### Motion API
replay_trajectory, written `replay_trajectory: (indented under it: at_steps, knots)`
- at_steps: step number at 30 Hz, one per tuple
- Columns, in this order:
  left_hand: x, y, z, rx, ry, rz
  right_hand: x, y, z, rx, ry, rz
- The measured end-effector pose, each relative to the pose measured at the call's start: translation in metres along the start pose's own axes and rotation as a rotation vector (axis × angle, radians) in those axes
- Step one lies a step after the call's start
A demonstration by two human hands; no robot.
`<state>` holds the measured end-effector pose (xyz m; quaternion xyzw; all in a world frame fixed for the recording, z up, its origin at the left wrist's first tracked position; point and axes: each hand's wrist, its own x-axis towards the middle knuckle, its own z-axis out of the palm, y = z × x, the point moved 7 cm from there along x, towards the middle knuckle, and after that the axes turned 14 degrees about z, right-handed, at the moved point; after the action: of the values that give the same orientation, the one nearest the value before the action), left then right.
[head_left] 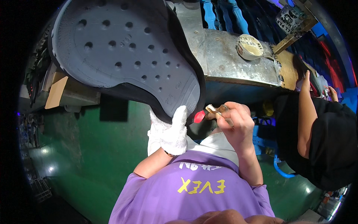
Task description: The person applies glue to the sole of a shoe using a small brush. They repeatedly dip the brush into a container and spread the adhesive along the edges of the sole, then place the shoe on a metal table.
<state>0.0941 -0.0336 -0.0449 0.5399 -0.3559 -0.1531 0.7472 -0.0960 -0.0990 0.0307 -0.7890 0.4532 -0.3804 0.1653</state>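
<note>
A large grey shoe sole [126,48], dimpled and rimmed in black, is held up across the upper left. My left hand [174,134], in a white glove, grips its narrow lower end, thumb on the grey face and fingers behind. My bare right hand [236,121] is closed on a small brass-coloured metal tool [216,111] with a ring-like part and a pale tip. Just beyond that tip, a red oval piece [199,117] sits by the sole's black edge. I cannot tell whether the red piece belongs to the tool or the sole.
A metal-topped bench [231,63] runs along the far side, with a round tub [250,47] on it. Blue shoe forms [223,16] stand behind. At right, a person in black [320,134] handles a dark shoe. An open carton [67,91] lies at left above the green floor [104,156].
</note>
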Motion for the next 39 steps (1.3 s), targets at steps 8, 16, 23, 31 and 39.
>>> replay_trajectory:
  at_steps: [8,16,23,31,39]
  knots:
    - [-0.003,-0.001,0.000,0.125,-0.115,0.115,-0.001,-0.005,0.006,0.098,-0.131,-0.063]
    - [-0.002,0.002,0.006,-0.042,-0.040,-0.054,-0.018,-0.012,0.017,0.155,-0.293,-0.241]
    - [-0.007,0.003,0.006,-0.206,0.045,-0.107,-0.021,-0.005,0.009,0.283,-0.182,-0.172]
    - [-0.008,0.003,0.002,-0.221,0.102,-0.100,-0.011,-0.007,-0.005,-0.032,0.043,-0.128]
    - [0.000,0.007,0.001,0.019,-0.001,0.016,-0.009,-0.007,0.000,0.125,-0.061,-0.126]
